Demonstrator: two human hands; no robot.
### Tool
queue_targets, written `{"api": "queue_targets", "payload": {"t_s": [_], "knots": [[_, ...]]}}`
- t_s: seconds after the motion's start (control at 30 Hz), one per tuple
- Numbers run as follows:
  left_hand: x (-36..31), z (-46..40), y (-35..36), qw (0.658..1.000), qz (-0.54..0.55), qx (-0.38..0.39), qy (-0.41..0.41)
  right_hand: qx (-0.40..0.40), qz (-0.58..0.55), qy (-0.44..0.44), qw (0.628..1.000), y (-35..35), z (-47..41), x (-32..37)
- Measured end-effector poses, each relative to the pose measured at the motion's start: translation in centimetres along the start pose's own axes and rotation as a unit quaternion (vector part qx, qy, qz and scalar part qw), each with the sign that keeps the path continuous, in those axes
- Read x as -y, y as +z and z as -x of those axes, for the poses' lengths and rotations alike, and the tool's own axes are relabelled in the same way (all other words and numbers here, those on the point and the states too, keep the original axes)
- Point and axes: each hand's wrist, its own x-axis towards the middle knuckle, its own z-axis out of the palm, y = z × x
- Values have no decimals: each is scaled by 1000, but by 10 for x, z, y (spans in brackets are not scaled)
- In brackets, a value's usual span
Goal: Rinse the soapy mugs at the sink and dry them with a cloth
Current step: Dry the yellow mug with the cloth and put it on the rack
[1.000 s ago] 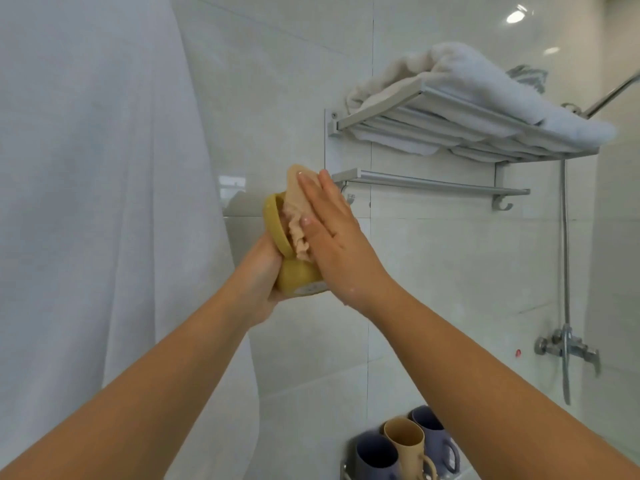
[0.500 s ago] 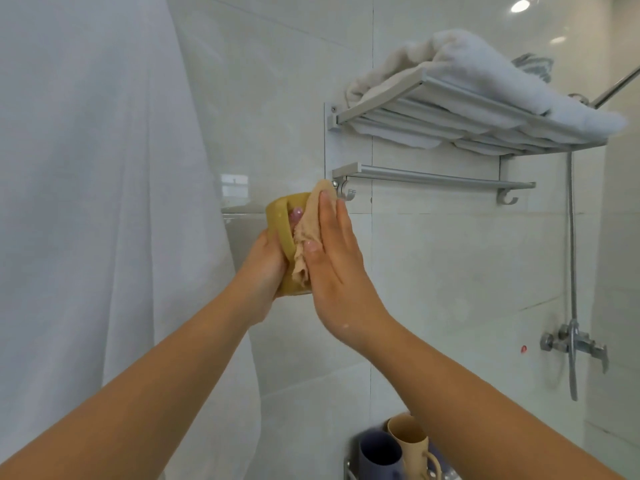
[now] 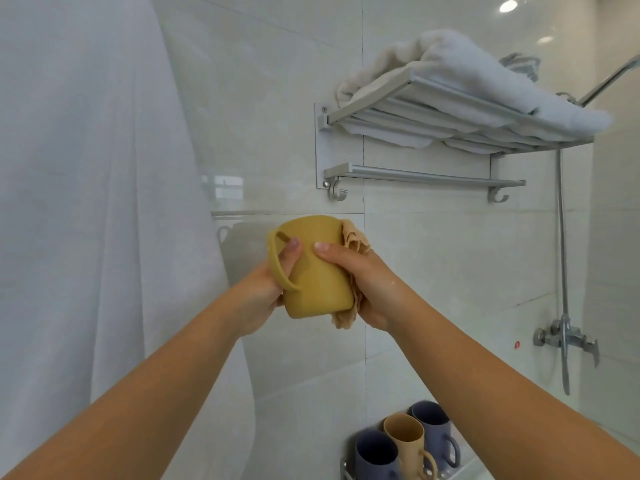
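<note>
White tiled wall (image 3: pixel 433 271) behind: below the towel rack (image 3: pixel 450 123), left hand (image 3: pixel 266 289) grips the yellow mug (image 3: pixel 317 271); right hand (image 3: pixel 363 282) clasps a cloth (image 3: pixel 353 237) against it.

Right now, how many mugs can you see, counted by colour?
Yellow mug, held in the hands: 1
Blue mugs: 2
Tan mug: 1
Total: 4

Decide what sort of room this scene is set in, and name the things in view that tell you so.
Most likely a bathroom with a shower. A wall rack carries folded white towels, a shower mixer tap with its hose is fixed to the tiled wall, and a white curtain hangs at the left.
</note>
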Motion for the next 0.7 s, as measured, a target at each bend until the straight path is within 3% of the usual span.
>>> {"api": "queue_targets", "payload": {"t_s": [0.13,0.3,0.4,0.53,0.6,0.7], "knots": [[-3,-5,2,1000,9,22,-15,-69,54,2,996,-3,-5,-3],[-8,-4,-2,996,80,17,-40,-114,21,12,993,-11,-9,1],[-11,-1,-20,981,178,-60,-58,-182,40,-25,982,-21,-13,5],[-24,5,0,977,-1,-211,24,-250,183,-116,944,-22,-22,0],[-30,3,19,976,-59,-207,30,-271,246,-154,918,-18,-24,-5],[-36,-6,34,982,-68,-167,-46,-265,313,-185,893,-6,-23,-10]]}}
